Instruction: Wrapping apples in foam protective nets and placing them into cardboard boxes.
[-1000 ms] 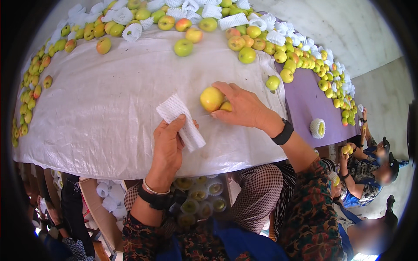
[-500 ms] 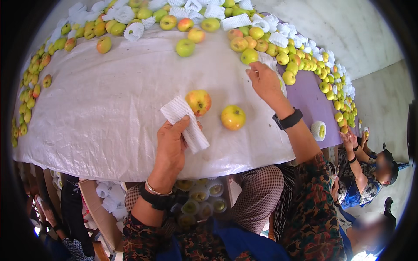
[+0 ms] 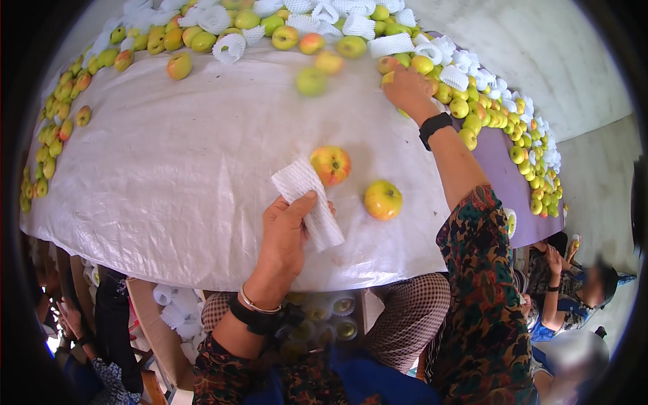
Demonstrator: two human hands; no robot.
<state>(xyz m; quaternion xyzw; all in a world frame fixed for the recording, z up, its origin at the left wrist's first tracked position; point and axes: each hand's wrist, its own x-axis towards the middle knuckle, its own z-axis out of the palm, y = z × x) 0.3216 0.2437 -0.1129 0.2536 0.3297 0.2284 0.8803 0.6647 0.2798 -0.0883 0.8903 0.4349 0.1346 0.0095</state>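
My left hand (image 3: 287, 229) pinches a flattened white foam net sleeve (image 3: 307, 196) above the sheet-covered table (image 3: 169, 148). Just beyond the sleeve lies a red-yellow apple (image 3: 331, 165), and to its right sits another yellow apple (image 3: 383, 200) with a red blush. My right hand (image 3: 410, 90) is stretched out to the near edge of the fruit pile. Its fingers curl over an apple (image 3: 389, 78) there, fingertips partly hidden. Left of this hand are a green apple (image 3: 311, 81) and a yellow-orange apple (image 3: 329, 63), both blurred.
Apples and white foam sleeves (image 3: 229, 48) ring the table's far and side edges. A purple sheet (image 3: 503, 172) covers the right part. Below the near edge, a box holds sleeved apples (image 3: 343, 305), beside an open carton (image 3: 154, 317) of sleeves. Other people (image 3: 574, 290) sit at the right.
My right hand has moved forward onto the apples at the pile's edge. My left hand keeps its hold on the foam sleeve. The whole view has shifted slightly.
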